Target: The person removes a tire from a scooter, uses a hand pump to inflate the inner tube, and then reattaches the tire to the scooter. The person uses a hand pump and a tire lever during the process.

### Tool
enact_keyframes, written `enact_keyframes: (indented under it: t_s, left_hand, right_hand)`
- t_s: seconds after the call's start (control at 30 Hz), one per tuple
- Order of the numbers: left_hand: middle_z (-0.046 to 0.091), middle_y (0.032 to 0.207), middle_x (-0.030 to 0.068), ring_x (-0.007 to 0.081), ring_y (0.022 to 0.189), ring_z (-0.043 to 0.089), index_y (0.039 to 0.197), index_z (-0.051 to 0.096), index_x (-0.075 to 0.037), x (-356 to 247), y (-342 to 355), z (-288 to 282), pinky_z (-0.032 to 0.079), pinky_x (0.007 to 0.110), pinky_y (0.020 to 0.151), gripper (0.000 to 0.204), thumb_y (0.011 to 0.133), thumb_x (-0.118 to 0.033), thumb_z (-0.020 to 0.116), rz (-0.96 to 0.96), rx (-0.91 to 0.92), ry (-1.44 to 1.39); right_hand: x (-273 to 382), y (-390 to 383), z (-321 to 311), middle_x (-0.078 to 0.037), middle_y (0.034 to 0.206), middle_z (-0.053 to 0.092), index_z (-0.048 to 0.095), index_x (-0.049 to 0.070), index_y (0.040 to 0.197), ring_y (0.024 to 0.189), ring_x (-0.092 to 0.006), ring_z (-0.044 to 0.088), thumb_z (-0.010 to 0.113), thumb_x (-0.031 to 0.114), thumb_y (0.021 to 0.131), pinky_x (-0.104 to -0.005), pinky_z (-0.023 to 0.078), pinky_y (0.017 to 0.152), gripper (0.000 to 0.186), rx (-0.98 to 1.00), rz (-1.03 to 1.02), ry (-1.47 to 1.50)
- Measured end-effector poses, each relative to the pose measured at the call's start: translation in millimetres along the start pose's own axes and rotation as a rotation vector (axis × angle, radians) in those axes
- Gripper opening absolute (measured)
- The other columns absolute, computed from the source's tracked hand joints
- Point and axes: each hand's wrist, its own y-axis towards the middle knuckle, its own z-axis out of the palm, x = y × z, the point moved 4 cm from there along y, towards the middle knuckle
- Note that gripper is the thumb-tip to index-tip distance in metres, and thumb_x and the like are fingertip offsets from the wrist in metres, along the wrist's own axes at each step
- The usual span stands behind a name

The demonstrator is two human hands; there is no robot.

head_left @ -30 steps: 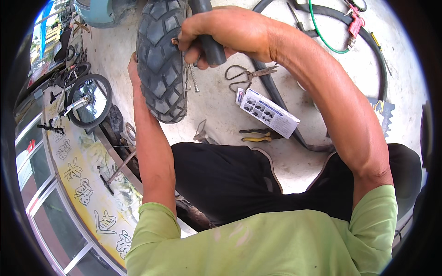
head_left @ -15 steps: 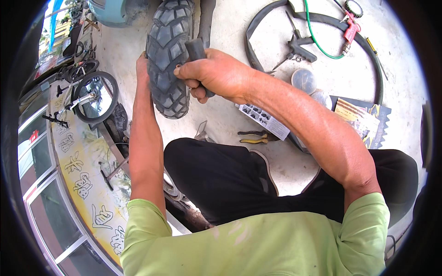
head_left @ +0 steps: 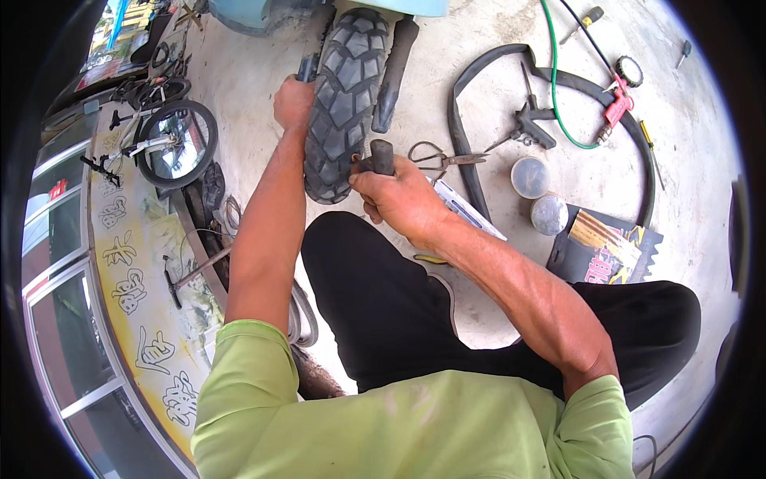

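Note:
A knobbly black tire (head_left: 345, 104) stands upright between two fork legs (head_left: 395, 76). My right hand (head_left: 399, 195) is closed round the dark handle of a T-handle tool (head_left: 382, 157), held against the tire's lower right side. A small reddish-brown bit (head_left: 356, 159) shows by the tread near my thumb; what it is I cannot tell. On the other side, my left hand (head_left: 294, 104) rests against the tire beside the left fork leg, its fingers hidden. Scissors (head_left: 455, 160) lie just right of the tool. A white-edged box (head_left: 467, 209) is partly covered by my right forearm.
Rightward on the floor lie a black rubber tube (head_left: 471, 80), another T-handle tool (head_left: 536, 126), a red air gauge (head_left: 617, 108) on a green hose, two round tubs (head_left: 530, 177) and a dark packet (head_left: 594, 247). A bicycle (head_left: 171, 148) stands at left.
The tire now appears farther right, and more of the fork shows. My left hand is more visible. My right hand, still on the tool, sits lower along the tire. The scissors have come into sight.

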Motion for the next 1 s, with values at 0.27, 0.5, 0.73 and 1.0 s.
enact_keyframes:
  t_s: [0.27, 0.5, 0.73, 1.0]
  left_hand:
    - [0.076, 0.112, 0.0227, 0.0428, 0.109, 0.071, 0.112, 0.076, -0.008, -12, -9, -11, 0.056, 0.051, 0.094, 0.054, 0.08, -0.052, 0.075, -0.029, 0.023, -0.007]
    - [0.076, 0.112, 0.0229, 0.0423, 0.109, 0.071, 0.111, 0.076, -0.007, -8, -3, -7, 0.056, 0.05, 0.094, 0.053, 0.08, -0.05, 0.071, 0.001, 0.05, -0.012]
    - [0.075, 0.114, 0.0233, 0.0425, 0.11, 0.071, 0.113, 0.075, -0.007, -13, -8, -13, 0.056, 0.05, 0.095, 0.053, 0.081, -0.048, 0.07, 0.005, 0.054, -0.027]
    - [0.075, 0.114, 0.0232, 0.042, 0.111, 0.071, 0.113, 0.075, -0.006, -12, -8, -16, 0.055, 0.05, 0.097, 0.052, 0.082, -0.047, 0.068, -0.009, 0.073, -0.039]
  right_hand:
    - [-8, -13, 9, 0.001, 0.074, 0.045, 0.061, 0.002, 0.107, 0.064, -0.0135, 0.047, 0.067, 0.012, 0.096, -0.0321, 0.041, 0.063, 0.016, -0.054, 0.128, 0.368]
    - [-13, -21, 13, -0.001, 0.077, 0.045, 0.06, -0.001, 0.114, 0.066, -0.014, 0.047, 0.066, 0.011, 0.097, -0.0328, 0.042, 0.064, 0.022, -0.066, 0.138, 0.352]
    - [-14, -29, 13, -0.002, 0.076, 0.046, 0.059, -0.005, 0.12, 0.066, -0.0149, 0.049, 0.066, 0.012, 0.097, -0.0341, 0.043, 0.066, 0.029, -0.118, 0.113, 0.24]
    - [-5, -47, 15, -0.002, 0.074, 0.049, 0.058, -0.007, 0.125, 0.068, -0.0153, 0.054, 0.065, 0.018, 0.097, -0.0298, 0.04, 0.067, 0.038, -0.129, 0.102, -0.009]
